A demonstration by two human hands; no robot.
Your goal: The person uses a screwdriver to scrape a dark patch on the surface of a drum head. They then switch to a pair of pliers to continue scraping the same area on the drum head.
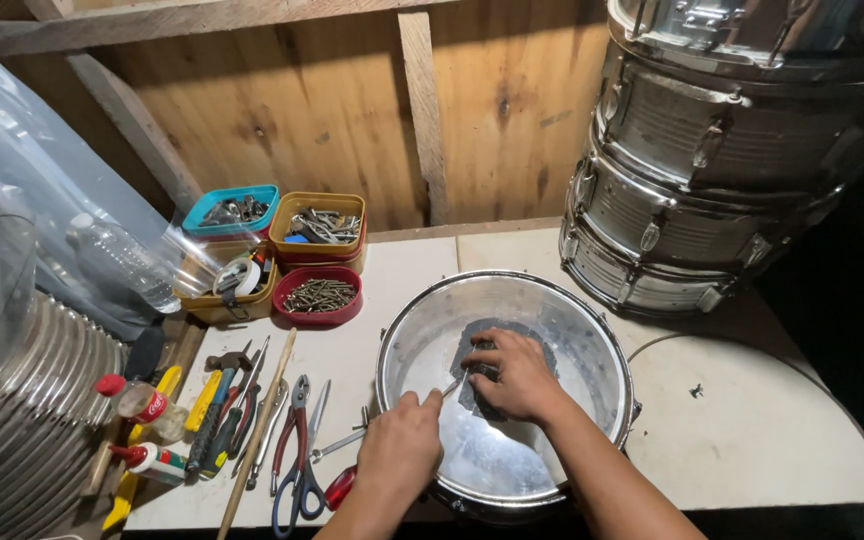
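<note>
Left hand (402, 440) pinching thin tool (452, 386), right hand (515, 375) gripping dark pad (472, 352), inside drum shell (592, 330)

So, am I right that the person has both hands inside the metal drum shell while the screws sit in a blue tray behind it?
Not quite: the head view shows the screws in a red tray, not blue. Both the left hand and the right hand are indeed inside the metal drum shell.

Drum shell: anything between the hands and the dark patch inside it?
Nothing visible. The right hand already rests on the dark patch inside the drum shell; the left hand holds a thin tool beside it.
</note>
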